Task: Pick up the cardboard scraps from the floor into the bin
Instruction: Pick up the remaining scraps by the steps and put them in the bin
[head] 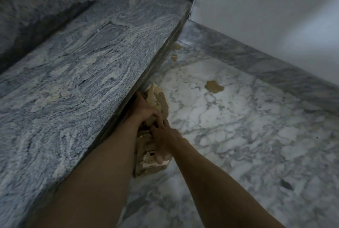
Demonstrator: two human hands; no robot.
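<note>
A bundle of torn brown cardboard scraps (149,161) sits low over the marble floor (238,136), close against the granite step. My left hand (145,108) grips the upper end of the bundle, fingers curled over the pieces. My right hand (165,136) holds its lower part, thumb and fingers wrapped round it. A loose scrap (214,86) lies on the floor to the right. Two smaller scraps (174,57) (177,46) lie further back beside the step. No bin is in view.
A grey granite step (82,73) fills the left half, with a second riser behind it. A white wall (266,17) with a grey marble skirting (256,59) closes off the right and back. A dark speck (286,184) marks the floor at the right.
</note>
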